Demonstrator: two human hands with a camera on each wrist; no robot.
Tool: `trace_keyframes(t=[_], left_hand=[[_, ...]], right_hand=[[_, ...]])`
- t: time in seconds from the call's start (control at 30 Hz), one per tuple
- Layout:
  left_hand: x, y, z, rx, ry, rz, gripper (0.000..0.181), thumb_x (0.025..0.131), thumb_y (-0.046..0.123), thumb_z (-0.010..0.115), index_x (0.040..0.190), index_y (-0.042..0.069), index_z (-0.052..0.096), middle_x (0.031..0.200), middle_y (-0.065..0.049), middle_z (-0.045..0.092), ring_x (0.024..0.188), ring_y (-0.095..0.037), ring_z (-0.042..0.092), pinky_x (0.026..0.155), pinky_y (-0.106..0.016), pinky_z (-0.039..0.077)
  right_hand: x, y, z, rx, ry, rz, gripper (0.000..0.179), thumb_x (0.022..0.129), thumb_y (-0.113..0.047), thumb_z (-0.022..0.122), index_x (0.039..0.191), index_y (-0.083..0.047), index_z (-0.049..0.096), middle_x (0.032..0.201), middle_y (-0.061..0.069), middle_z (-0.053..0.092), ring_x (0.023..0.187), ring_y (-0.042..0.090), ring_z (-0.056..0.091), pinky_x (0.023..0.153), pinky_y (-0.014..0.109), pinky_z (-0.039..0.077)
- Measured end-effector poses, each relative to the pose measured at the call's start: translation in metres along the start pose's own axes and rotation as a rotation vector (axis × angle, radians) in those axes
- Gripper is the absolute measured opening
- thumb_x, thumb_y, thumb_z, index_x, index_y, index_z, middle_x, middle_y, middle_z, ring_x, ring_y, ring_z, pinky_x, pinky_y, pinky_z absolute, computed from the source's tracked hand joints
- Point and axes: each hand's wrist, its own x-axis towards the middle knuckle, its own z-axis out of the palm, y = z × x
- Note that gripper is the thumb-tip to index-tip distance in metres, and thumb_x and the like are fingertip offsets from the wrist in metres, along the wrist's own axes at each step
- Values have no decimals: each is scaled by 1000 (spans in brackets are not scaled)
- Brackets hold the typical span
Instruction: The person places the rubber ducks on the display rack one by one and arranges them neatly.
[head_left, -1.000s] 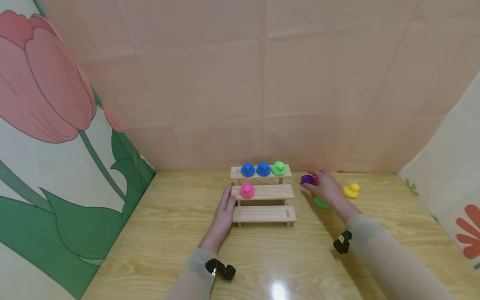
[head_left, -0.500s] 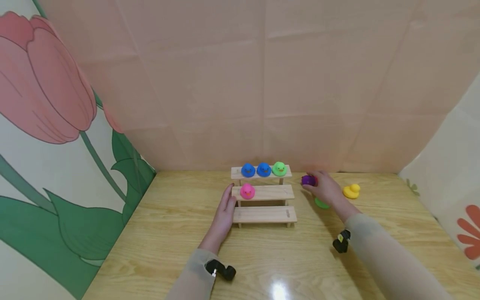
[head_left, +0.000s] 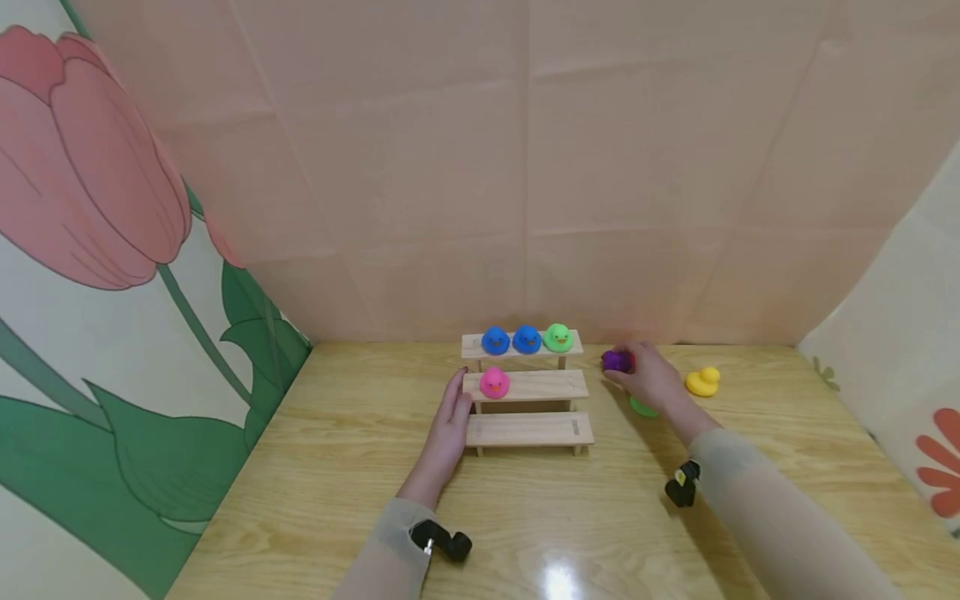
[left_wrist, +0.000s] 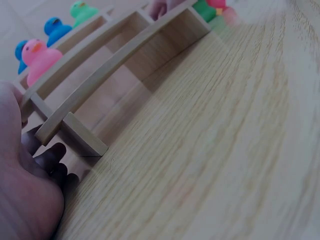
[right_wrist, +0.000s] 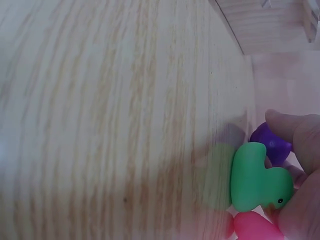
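My left hand (head_left: 448, 421) holds the left end of a three-step wooden stand (head_left: 543, 385). In the left wrist view its fingers (left_wrist: 52, 157) curl in below the lowest shelf. Right of the stand, my right hand (head_left: 651, 383) pinches a purple rubber duck (head_left: 617, 361) between thumb and fingers. A green duck (right_wrist: 250, 177) lies just under that hand, and a pink duck (right_wrist: 257, 227) is close beside it, both partly covered. On the top shelf sit two blue ducks (head_left: 496, 340) and a light green duck (head_left: 558, 337). Another pink duck (head_left: 495, 382) sits at the left of the middle shelf.
A yellow duck (head_left: 702, 382) stands on the wooden table (head_left: 322, 467) to the right of my right hand. Behind the table hangs a pinkish cloth backdrop (head_left: 600, 192). Flower-patterned panels flank both sides.
The purple duck has turned slightly in my right hand, with less pink showing beside it. Both hands have stayed nearly in place.
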Motion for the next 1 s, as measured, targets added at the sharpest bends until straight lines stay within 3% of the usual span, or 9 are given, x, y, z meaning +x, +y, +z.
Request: trace_keyframes(t=[0.3,0.6,0.8,1.0], left_hand=[[1,0,0,9,-2,-1,59,118,56,40,175,45,26,182,0,23,168,-30,19,135,-59,17],[-1,2,0,-2,-3,-12,58,118,57,40,174,47,26,182,1,23,168,-30,18,135,-59,17],[-1,2,0,6,-3,-8,59,118,56,39,174,46,26,183,1,22,168,-31,18,134,-60,16],[0,3,0,13,-4,1,58,118,56,39,174,47,26,182,1,22,167,-31,19,134,-59,17]], right_hand=[[-3,-2,-1,11,24,10,40,104,-27,80,124,0,60,123,28,61,109,44,62,95,65,54],[-6,-2,-3,15,26,-5,38,103,-24,81,119,0,58,107,23,67,96,38,63,86,55,54],[-12,-6,-6,48,30,2,41,103,-23,81,123,2,56,117,27,64,104,43,62,93,60,55],[-18,-12,-11,103,53,-2,55,102,-19,82,140,7,52,141,36,58,127,54,60,108,70,52]])
